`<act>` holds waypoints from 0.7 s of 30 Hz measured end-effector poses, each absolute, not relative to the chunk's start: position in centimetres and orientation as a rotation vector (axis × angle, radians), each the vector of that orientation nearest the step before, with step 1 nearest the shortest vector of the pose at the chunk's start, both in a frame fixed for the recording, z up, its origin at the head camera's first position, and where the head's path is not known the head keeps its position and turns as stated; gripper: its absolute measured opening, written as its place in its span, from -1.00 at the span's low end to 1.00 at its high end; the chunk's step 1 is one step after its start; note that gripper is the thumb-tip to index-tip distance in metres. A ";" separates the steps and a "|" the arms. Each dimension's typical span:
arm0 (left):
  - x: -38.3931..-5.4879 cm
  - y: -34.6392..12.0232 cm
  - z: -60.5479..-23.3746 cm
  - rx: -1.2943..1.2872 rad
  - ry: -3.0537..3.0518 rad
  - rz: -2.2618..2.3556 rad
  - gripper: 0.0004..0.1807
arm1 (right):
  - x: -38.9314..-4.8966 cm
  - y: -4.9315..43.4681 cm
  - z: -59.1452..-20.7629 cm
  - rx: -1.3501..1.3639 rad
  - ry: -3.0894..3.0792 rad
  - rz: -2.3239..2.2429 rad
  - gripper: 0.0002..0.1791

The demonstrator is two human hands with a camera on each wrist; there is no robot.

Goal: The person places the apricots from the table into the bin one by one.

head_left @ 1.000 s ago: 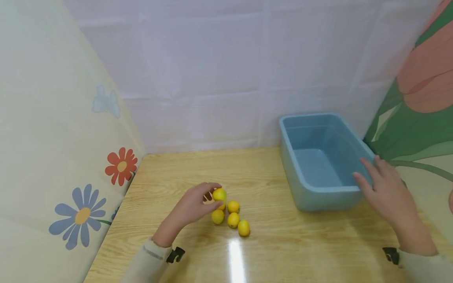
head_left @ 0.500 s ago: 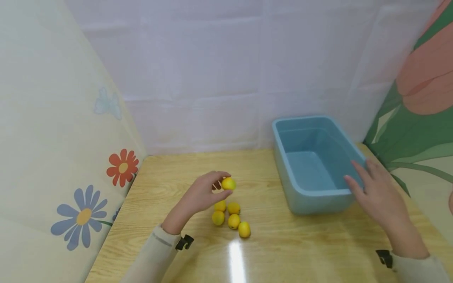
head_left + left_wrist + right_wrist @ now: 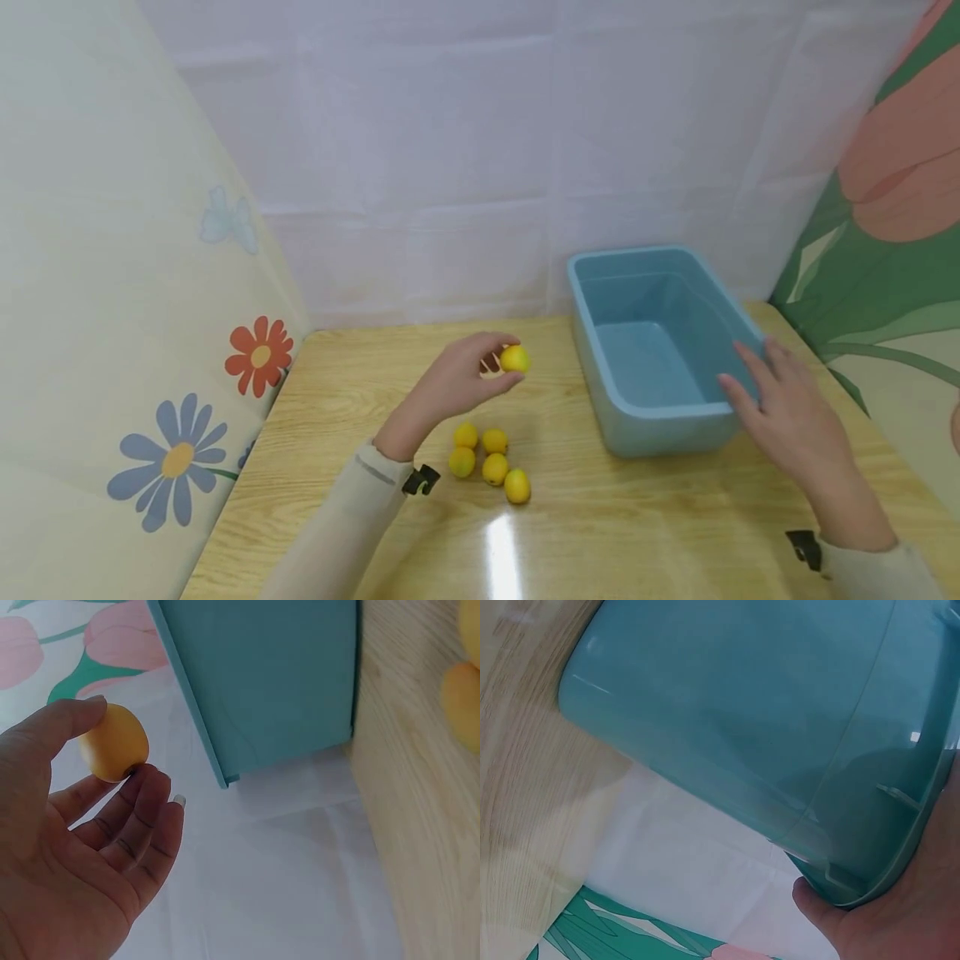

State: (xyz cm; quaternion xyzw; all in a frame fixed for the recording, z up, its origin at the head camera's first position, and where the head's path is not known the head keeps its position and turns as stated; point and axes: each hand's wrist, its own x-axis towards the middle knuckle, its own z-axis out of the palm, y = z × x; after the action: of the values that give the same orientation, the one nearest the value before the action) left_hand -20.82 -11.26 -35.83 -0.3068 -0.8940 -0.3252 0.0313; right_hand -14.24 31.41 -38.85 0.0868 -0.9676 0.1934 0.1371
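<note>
In the head view my left hand [image 3: 468, 372] pinches a loquat [image 3: 514, 358] above the table, between thumb and fingertips. The left wrist view shows the held loquat [image 3: 115, 744], yellow-orange with a dark end. Several more loquats [image 3: 495, 469] lie in a cluster on the table below that hand. A blue plastic bin [image 3: 611, 358] stands to the right, with nothing visible inside. At its near right corner my right hand [image 3: 791, 417] touches the rim, fingers mostly straight. In the right wrist view the right hand [image 3: 907, 900] lies against the rim; its other fingers are hidden.
The wooden table [image 3: 360, 367] meets a white cloth backdrop [image 3: 420, 167] behind. A flower-printed panel [image 3: 75, 292] rises on the left, and another printed panel [image 3: 892, 192] stands on the right beyond the bin.
My left hand has lifted the loquat up from the cluster and carried it rightward toward the bin. The bin has slid slightly left, together with my right hand.
</note>
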 end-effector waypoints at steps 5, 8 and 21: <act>-21.7 -9.8 -35.0 -0.950 -2.752 -1.007 -0.47 | -14.2 31.2 -38.8 0.257 -2.810 0.550 -0.28; -22.2 -9.0 -34.5 -0.967 -2.750 -0.998 -0.46 | -14.2 31.1 -38.9 0.256 -2.820 0.549 -0.27; -24.5 -5.8 -32.4 -1.082 -2.718 -0.992 -0.52 | -13.9 30.5 -38.9 0.259 -2.819 0.556 -0.27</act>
State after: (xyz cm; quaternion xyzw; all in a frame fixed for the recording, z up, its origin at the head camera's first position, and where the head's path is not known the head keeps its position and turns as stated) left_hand -24.54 -5.76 -32.39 -0.3502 -0.8796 -0.3209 0.0264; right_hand -13.93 30.51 -38.92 0.0891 -0.9691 0.1911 0.1278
